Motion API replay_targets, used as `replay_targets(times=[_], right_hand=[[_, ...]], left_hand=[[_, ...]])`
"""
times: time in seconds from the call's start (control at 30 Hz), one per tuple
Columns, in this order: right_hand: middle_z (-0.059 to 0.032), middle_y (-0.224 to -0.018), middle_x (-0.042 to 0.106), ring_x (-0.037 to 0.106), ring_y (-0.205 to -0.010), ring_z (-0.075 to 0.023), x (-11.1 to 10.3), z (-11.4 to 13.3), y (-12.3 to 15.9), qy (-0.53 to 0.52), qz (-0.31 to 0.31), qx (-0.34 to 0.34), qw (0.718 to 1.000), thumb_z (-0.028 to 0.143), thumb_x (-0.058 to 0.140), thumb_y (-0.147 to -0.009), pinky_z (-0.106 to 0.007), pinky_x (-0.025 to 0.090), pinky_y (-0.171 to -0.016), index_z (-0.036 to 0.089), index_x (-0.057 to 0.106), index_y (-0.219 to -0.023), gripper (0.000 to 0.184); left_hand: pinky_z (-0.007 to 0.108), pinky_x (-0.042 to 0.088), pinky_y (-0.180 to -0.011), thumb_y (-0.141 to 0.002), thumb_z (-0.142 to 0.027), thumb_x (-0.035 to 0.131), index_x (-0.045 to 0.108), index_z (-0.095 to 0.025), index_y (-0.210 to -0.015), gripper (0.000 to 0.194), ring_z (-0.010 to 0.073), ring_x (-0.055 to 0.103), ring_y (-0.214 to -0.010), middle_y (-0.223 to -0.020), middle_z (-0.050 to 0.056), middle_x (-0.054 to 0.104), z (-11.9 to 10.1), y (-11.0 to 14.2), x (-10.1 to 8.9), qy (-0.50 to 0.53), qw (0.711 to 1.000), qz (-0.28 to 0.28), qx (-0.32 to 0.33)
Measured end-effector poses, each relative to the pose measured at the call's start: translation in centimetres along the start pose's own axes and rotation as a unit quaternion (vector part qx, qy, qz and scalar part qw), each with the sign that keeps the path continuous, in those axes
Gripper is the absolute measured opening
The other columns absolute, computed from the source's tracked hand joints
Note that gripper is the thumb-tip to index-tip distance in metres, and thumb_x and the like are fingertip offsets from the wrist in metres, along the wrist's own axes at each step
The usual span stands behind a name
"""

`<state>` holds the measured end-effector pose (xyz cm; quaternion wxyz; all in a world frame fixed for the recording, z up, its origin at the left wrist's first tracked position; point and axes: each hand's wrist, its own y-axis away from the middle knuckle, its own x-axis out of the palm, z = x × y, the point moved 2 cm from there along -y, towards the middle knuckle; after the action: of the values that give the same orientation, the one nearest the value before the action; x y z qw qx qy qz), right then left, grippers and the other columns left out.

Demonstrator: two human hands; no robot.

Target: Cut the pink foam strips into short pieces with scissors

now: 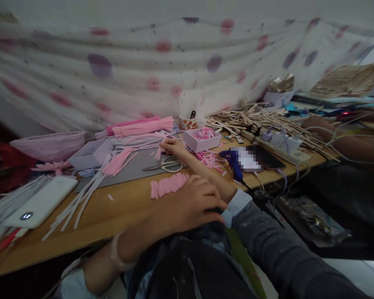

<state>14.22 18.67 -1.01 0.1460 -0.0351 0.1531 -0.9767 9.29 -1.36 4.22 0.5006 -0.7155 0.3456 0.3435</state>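
Reaching over the table, my right hand (173, 148) is closed in a pinch on pale pink strips (158, 152) that hang below the fingertips. My left hand (197, 200) rests across in front of my right forearm, its fingers loosely stretched and apart, with nothing visible in it. Just beyond its knuckles lies a row of short pink strips (168, 185), partly covered by the hand. Scissors (168, 165) with pale handles lie below my right hand on a grey mat (132, 166). Bundles of long pink strips (143, 126) are stacked behind, and another pink bundle (116, 162) lies left.
A white box (202, 141) holds pink pieces. A blue glue gun (233, 164), a phone (264, 157) and a power strip (276, 147) with cables lie right. Wooden sticks (262, 120) are heaped behind. A white power bank (42, 201) is left. Another person's arm (345, 147) is at right.
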Motion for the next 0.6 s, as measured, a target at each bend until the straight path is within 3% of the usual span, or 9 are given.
replay_targets(times=[0.07, 0.17, 0.43, 0.6], right_hand=[[0.006, -0.054, 0.044, 0.038, -0.048, -0.0053, 0.1, -0.1, 0.0, 0.005, 0.007, -0.004, 1.0, 0.049, 0.068, -0.063, -0.019, 0.03, -0.047, 0.016, 0.047, -0.059, 0.039], [0.0057, -0.052, 0.045, 0.037, -0.048, -0.0054, 0.2, -0.2, 0.0, 0.016, 0.012, -0.005, 1.0, 0.049, 0.067, -0.063, -0.019, 0.029, -0.047, 0.016, 0.047, -0.058, 0.039], [0.0049, -0.055, 0.047, 0.04, -0.05, -0.0061, 0.3, -0.5, -0.1, 0.03, 0.019, 0.005, 0.999, 0.051, 0.068, -0.061, -0.019, 0.032, -0.049, 0.016, 0.052, -0.06, 0.038], [0.0056, -0.053, 0.046, 0.039, -0.049, -0.006, 0.3, -0.5, -0.1, 0.033, 0.02, 0.009, 0.999, 0.052, 0.068, -0.059, -0.019, 0.031, -0.048, 0.016, 0.05, -0.058, 0.04]], left_hand=[[0.032, 0.036, -0.084, -0.082, -0.041, 0.058, 0.065, -0.022, -0.103, 0.03, 0.0173, 0.053, -0.094, -0.095, 0.004, 0.065, -1.6, -0.7, 1.7, -0.04, 0.998, 0.044, 0.033], [0.034, 0.035, -0.081, -0.084, -0.04, 0.055, 0.064, -0.021, -0.102, 0.028, 0.0173, 0.054, -0.091, -0.095, 0.004, 0.066, -2.2, -1.6, 3.4, -0.076, 0.992, 0.07, 0.069], [0.037, 0.03, -0.088, -0.091, -0.033, 0.046, 0.066, -0.025, -0.095, 0.023, 0.0146, 0.053, -0.085, -0.09, 0.0, 0.069, -1.7, -1.9, 6.0, -0.094, 0.992, 0.03, 0.082], [0.036, 0.029, -0.095, -0.093, -0.029, 0.039, 0.065, -0.023, -0.089, 0.027, 0.0125, 0.055, -0.084, -0.085, -0.001, 0.069, -1.4, -1.3, 6.1, -0.071, 0.996, 0.007, 0.055]])
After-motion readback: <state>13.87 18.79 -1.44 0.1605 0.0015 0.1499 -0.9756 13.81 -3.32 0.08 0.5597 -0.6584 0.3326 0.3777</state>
